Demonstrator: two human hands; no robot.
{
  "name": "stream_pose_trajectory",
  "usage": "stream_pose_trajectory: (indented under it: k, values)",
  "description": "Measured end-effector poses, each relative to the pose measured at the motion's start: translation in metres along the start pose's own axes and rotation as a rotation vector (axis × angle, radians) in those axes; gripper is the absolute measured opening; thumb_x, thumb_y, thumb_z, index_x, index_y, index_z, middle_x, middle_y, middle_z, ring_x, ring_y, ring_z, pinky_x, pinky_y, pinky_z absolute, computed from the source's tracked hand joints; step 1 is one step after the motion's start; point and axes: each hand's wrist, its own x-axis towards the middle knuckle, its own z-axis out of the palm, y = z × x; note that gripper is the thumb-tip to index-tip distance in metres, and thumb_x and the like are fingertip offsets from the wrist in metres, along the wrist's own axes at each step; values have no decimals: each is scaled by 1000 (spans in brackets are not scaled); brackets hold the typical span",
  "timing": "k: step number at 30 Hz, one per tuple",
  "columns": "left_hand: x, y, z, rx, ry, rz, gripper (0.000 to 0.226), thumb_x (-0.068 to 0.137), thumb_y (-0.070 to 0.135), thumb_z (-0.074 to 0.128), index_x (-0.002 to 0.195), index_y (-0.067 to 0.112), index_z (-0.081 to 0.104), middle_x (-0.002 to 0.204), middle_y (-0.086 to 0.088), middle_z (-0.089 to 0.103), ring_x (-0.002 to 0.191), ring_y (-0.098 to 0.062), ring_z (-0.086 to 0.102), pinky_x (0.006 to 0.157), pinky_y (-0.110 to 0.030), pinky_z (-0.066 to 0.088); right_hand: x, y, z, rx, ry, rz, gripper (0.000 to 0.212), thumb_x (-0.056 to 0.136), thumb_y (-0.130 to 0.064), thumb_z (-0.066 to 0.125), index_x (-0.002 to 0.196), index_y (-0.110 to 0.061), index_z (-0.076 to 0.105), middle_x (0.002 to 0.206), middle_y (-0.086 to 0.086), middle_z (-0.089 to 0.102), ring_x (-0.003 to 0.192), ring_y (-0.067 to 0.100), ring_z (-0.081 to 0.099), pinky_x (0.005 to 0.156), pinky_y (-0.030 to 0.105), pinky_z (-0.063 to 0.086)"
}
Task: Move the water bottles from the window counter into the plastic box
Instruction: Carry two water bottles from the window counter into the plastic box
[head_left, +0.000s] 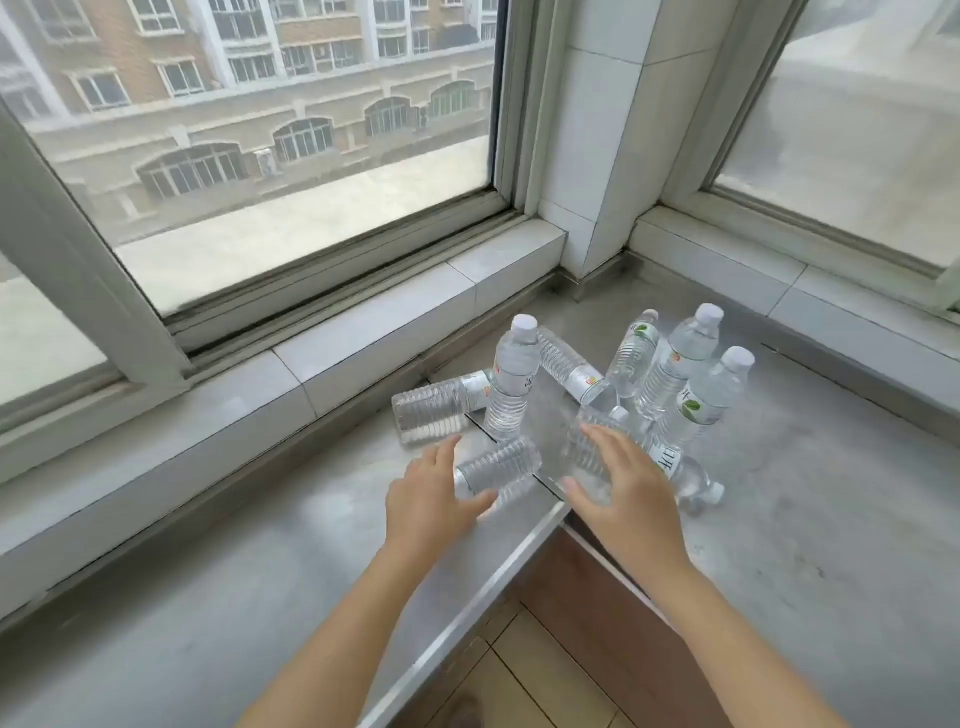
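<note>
Several clear water bottles stand and lie in the inner corner of the grey window counter (260, 571). One upright bottle (511, 384) stands at the left of the group, and two more (675, 364) (701, 400) stand at the right. Others lie on their sides, such as one at the far left (436, 410). My left hand (431, 499) reaches with spread fingers around a lying bottle (501, 467), thumb beneath it. My right hand (623, 493) is spread over another bottle (587, 452), touching it. Whether either grip has closed is unclear. No plastic box is in view.
The counter wraps around a tiled pillar (597, 156) between two windows (260, 130). A raised sill (363, 332) runs behind the bottles. The counter's metal front edge (467, 597) drops to a tiled floor (545, 686) and a brown cabinet face (613, 623).
</note>
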Motion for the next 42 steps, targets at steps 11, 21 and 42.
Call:
stream_pose_trajectory:
  k: [11, 21, 42]
  values:
    - [48, -23, 38, 274, -288, -106, 68, 76, 50, 63, 136, 32, 37, 117, 5, 60, 105, -23, 61, 79, -35, 36, 91, 22, 52, 533, -259, 283, 88, 79, -23, 76, 148, -33, 22, 138, -12, 44, 127, 4, 42, 104, 27, 34]
    - [67, -10, -70, 330, -378, -19, 80, 62, 39, 77, 129, 33, 35, 123, 12, 51, 79, -18, 58, 72, -30, 47, 111, 32, 75, 525, -29, 230, 64, 71, -22, 81, 123, -23, 43, 115, -7, 48, 104, 9, 52, 88, 22, 43]
    - [53, -17, 11, -1084, 69, -336, 46, 73, 6, 84, 114, 18, 66, 118, 1, 71, 117, -15, 64, 97, -29, 52, 97, 19, 132, 800, -625, 314, 75, 65, -11, 85, 125, -32, 47, 122, -17, 62, 119, -4, 53, 84, 11, 46]
